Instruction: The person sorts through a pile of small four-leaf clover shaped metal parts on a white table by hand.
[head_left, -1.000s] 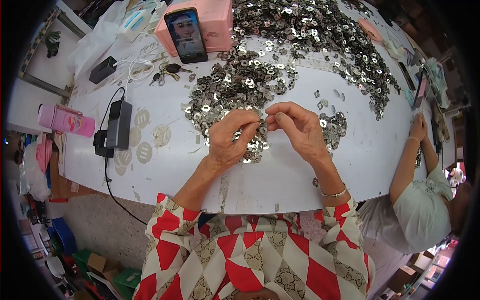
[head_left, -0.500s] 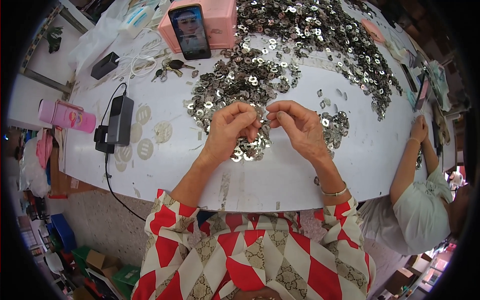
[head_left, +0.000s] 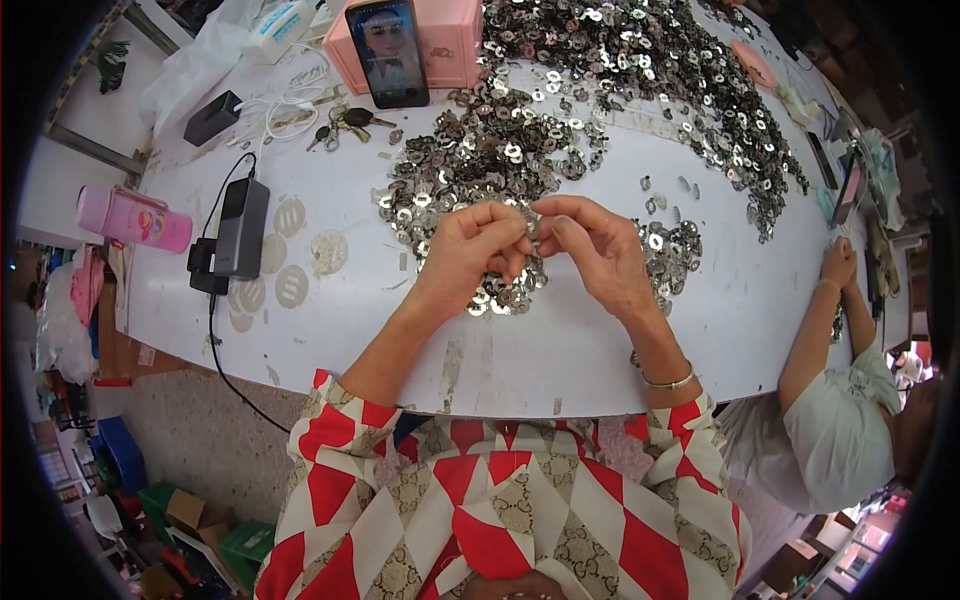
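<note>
My left hand (head_left: pixel 465 262) and my right hand (head_left: pixel 603 262) meet in front of me over a pile of small shiny metal ring-shaped pieces (head_left: pixel 480 150). Left thumb and fingers are pinched together on a small metal piece (head_left: pixel 532 226). The right thumb and forefinger close in on the same spot from the other side; the details there are too small to make out. Under and just below the left hand lie more loose pieces (head_left: pixel 500 298). A smaller heap of them (head_left: pixel 675 255) is beside my right hand.
A phone (head_left: pixel 388 60) leans on a pink box (head_left: pixel 455 50). Keys (head_left: pixel 350 122), a black power bank (head_left: pixel 240 228) with a cable and a pink bottle (head_left: pixel 135 218) are on the left. A larger metal heap (head_left: pixel 640 50) spreads behind. Another person (head_left: pixel 830 420) sits at the right.
My right fingertips have moved left, closing the small gap to the left fingertips. The left hand has shifted slightly to the right. The view has tilted a little.
</note>
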